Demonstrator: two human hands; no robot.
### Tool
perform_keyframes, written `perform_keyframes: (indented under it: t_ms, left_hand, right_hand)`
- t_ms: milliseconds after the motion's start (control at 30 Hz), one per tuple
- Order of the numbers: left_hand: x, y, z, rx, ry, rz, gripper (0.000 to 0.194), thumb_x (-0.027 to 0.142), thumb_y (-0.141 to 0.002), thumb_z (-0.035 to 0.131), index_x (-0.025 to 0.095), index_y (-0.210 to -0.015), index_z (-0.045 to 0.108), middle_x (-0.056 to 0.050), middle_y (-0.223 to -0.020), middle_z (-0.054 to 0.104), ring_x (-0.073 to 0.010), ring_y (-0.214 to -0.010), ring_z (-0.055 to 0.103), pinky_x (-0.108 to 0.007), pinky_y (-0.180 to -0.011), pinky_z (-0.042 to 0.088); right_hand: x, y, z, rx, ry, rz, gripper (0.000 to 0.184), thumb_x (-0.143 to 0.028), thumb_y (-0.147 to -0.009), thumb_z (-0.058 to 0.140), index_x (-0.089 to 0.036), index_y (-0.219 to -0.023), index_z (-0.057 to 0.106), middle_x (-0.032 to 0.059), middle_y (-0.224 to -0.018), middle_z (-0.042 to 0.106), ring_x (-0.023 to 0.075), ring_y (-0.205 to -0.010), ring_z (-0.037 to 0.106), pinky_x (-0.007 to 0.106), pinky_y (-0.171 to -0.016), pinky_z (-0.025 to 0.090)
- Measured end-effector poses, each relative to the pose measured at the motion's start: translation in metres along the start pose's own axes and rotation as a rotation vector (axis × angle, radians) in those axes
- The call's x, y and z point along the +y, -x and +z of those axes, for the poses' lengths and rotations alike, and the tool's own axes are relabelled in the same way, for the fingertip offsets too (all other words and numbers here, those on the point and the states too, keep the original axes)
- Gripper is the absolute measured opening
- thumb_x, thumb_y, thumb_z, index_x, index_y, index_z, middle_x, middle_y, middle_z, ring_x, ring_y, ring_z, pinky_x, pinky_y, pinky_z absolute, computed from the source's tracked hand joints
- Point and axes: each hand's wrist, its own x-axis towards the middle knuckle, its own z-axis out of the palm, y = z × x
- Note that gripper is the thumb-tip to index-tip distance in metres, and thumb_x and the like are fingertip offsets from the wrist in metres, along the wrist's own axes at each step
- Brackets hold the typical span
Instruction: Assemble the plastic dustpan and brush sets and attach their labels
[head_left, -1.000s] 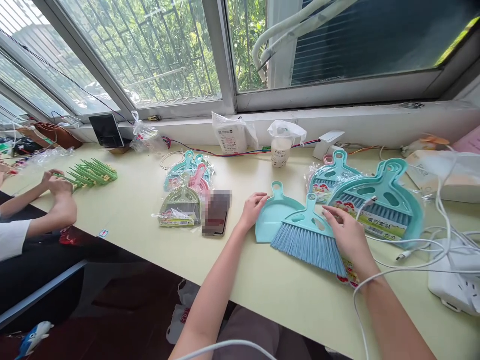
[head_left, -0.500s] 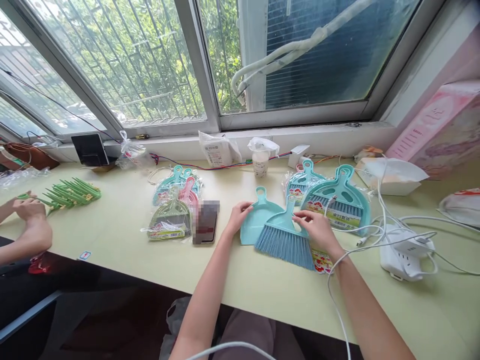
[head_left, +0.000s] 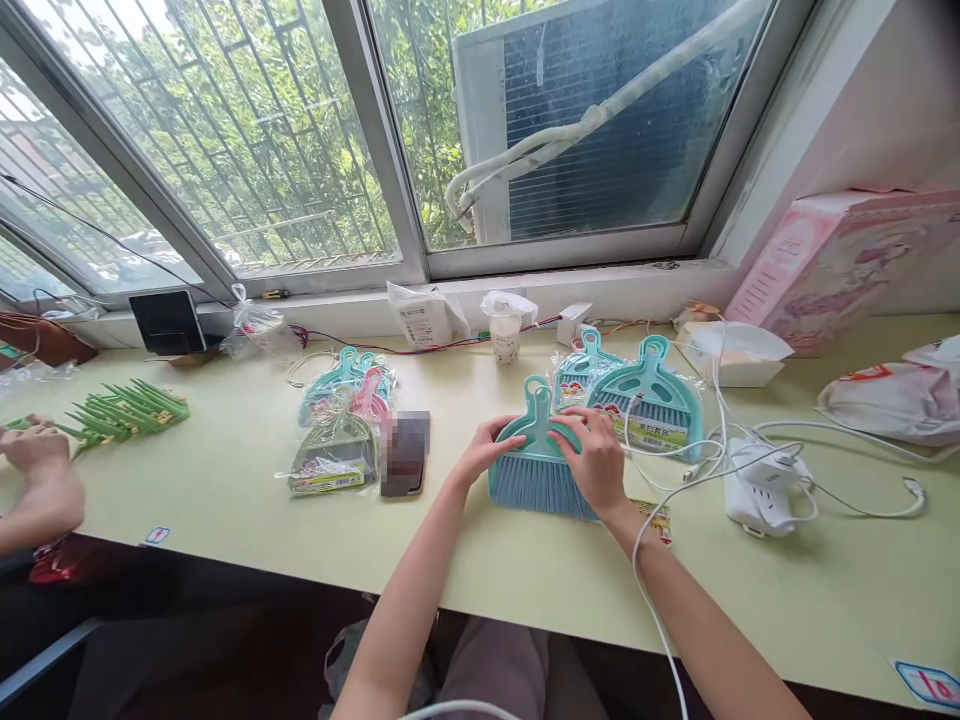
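Note:
A teal hand brush (head_left: 541,485) with blue-grey bristles lies over its matching dustpan on the table, the two handles lined up at the top. The brush hides most of the dustpan. My left hand (head_left: 491,450) grips the left edge, its thumb on the brush. From the right, my right hand (head_left: 596,455) holds the other edge, fingers bent over the brush's shoulder. By my right wrist a printed card (head_left: 658,522) lies flat. Close behind that hand are wrapped teal brush and dustpan sets (head_left: 651,395).
Wrapped green, pink and teal sets (head_left: 334,450) and a phone (head_left: 405,455) lie left. White cables run over my right forearm to a power strip (head_left: 765,485). A cup (head_left: 505,335) stands by the window. Another person's hand (head_left: 34,450) is far left, beside green stems (head_left: 127,415).
The brush has moved left and up onto the dustpan, which it now covers. My right hand has come in closer to my left. The camera view has shifted slightly.

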Motion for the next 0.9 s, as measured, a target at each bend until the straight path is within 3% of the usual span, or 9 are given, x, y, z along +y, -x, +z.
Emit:
perform_keyframes:
  t_ms: [67, 133, 200, 267, 533, 733, 900]
  left_hand:
    - [-0.002, 0.000, -0.001, 0.021, 0.033, 0.015, 0.051, 0.044, -0.074, 0.076, 0.017, -0.117, 0.069, -0.009, -0.117, 0.070, -0.0263, -0.105, 0.064, -0.033, -0.088, 0.048]
    - [-0.003, 0.000, -0.002, 0.064, 0.051, 0.036, 0.047, 0.043, -0.076, 0.074, 0.018, -0.115, 0.069, -0.008, -0.119, 0.069, -0.0261, -0.108, 0.063, -0.033, -0.090, 0.047]
    - [-0.003, 0.000, -0.003, 0.107, 0.038, 0.063, 0.044, 0.044, -0.078, 0.071, 0.018, -0.114, 0.070, -0.008, -0.120, 0.069, -0.0257, -0.110, 0.062, -0.032, -0.092, 0.046]
    - [-0.003, -0.001, -0.003, 0.119, -0.016, 0.086, 0.043, 0.046, -0.080, 0.069, 0.018, -0.112, 0.069, -0.007, -0.118, 0.070, -0.0252, -0.109, 0.062, -0.032, -0.093, 0.046]
    - [0.000, 0.000, 0.003, 0.100, -0.106, 0.112, 0.045, 0.049, -0.085, 0.062, 0.016, -0.116, 0.070, -0.009, -0.123, 0.068, -0.0271, -0.114, 0.061, -0.034, -0.096, 0.046]
    - [-0.002, -0.001, 0.006, 0.115, -0.055, 0.088, 0.043, 0.047, -0.081, 0.067, 0.017, -0.111, 0.073, -0.009, -0.117, 0.071, -0.0293, -0.112, 0.062, -0.036, -0.095, 0.046]
    - [-0.007, -0.003, 0.009, 0.119, -0.013, 0.075, 0.042, 0.046, -0.078, 0.070, 0.017, -0.108, 0.074, -0.008, -0.114, 0.072, -0.0300, -0.109, 0.062, -0.037, -0.093, 0.047]
  right_hand:
    - [0.004, -0.003, -0.001, -0.019, -0.022, 0.056, 0.037, -0.048, -0.090, 0.058, -0.023, -0.114, 0.067, 0.0112, -0.124, 0.065, 0.0319, -0.113, 0.058, 0.048, -0.096, 0.044]
    - [0.009, -0.006, -0.003, -0.166, -0.164, 0.143, 0.046, -0.052, -0.087, 0.060, -0.023, -0.124, 0.061, 0.0103, -0.124, 0.066, 0.0311, -0.111, 0.061, 0.046, -0.095, 0.046]
    - [0.013, -0.009, -0.004, -0.348, -0.341, 0.224, 0.048, -0.052, -0.086, 0.061, -0.025, -0.125, 0.061, 0.0079, -0.119, 0.069, 0.0287, -0.106, 0.064, 0.042, -0.091, 0.048]
    - [0.015, -0.009, -0.003, -0.414, -0.460, 0.300, 0.043, -0.051, -0.085, 0.062, -0.025, -0.118, 0.065, 0.0065, -0.117, 0.071, 0.0276, -0.105, 0.065, 0.039, -0.090, 0.049]
    - [0.009, -0.007, 0.006, -0.316, -0.639, 0.525, 0.048, -0.056, -0.069, 0.074, -0.019, -0.100, 0.070, 0.0076, -0.098, 0.073, 0.0256, -0.091, 0.065, 0.036, -0.079, 0.049]
    - [0.012, -0.006, 0.009, -0.254, -0.632, 0.589, 0.048, -0.061, -0.060, 0.076, -0.017, -0.078, 0.069, 0.0054, -0.077, 0.070, 0.0215, -0.075, 0.061, 0.033, -0.070, 0.045]
    - [0.015, -0.004, 0.013, -0.270, -0.572, 0.597, 0.051, -0.064, -0.061, 0.075, -0.018, -0.079, 0.068, 0.0050, -0.076, 0.069, 0.0223, -0.073, 0.062, 0.033, -0.068, 0.046]
